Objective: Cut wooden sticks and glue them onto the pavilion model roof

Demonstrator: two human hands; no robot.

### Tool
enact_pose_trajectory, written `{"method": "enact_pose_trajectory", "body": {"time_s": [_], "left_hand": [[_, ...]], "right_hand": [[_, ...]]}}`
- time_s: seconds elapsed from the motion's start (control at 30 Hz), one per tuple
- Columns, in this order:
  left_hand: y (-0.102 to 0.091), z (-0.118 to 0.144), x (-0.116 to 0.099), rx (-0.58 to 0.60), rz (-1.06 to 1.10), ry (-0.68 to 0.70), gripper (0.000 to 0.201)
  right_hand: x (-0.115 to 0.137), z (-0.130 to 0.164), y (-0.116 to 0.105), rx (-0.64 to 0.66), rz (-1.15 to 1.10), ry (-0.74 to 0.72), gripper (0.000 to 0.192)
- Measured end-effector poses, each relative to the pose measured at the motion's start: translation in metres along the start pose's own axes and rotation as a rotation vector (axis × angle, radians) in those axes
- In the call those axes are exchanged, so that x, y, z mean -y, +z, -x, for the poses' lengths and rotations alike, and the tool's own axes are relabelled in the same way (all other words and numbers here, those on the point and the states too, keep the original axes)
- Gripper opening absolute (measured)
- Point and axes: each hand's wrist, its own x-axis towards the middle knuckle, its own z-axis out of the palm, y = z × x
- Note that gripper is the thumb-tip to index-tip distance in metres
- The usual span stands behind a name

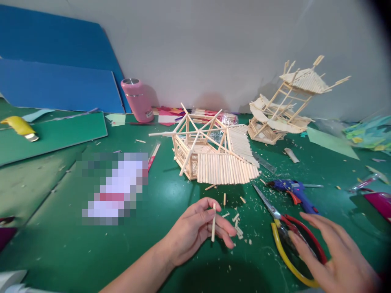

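Note:
A short wooden stick [213, 228] is pinched between the thumb and fingers of my left hand [195, 224], just above the green table. My right hand [339, 252] has its fingers apart and hovers over the handles of the scissors [276, 213], one red and one yellow; whether it touches them I cannot tell. Beyond my left hand stands a small pavilion model [195, 138] of sticks. Two of its roof sides carry rows of sticks, while the others show bare rafters. A blue glue gun [293, 189] lies past the scissors.
Stick offcuts [238, 228] and crumbs litter the table [171, 211]. A taller stick tower model [299, 97] stands at the back right, a pink flask [139, 101] by the wall. Blue boards [61, 85] lean at the left, near a yellow-handled tool [20, 126]. A patch at left is pixelated.

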Motion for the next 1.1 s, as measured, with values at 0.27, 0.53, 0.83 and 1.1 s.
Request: {"method": "enact_pose_trajectory", "body": {"time_s": [0.27,0.53,0.83,1.1], "left_hand": [[0.008,-0.001,0.001,-0.093,-0.048,0.062,0.013],[0.022,0.005,0.000,-0.227,-0.161,0.155,0.013],[0.040,0.006,-0.002,-0.274,-0.129,0.121,0.018],[0.047,0.005,0.000,-0.266,0.030,0.097,0.022]], "right_hand": [[0.122,-0.009,0.010,0.362,-0.624,-0.175,0.015],[0.153,-0.016,0.033,0.556,-0.969,0.109,0.027],[0.146,-0.022,0.028,0.633,-1.449,0.299,0.028],[0.144,-0.022,0.018,0.642,-1.613,0.355,0.028]]}}
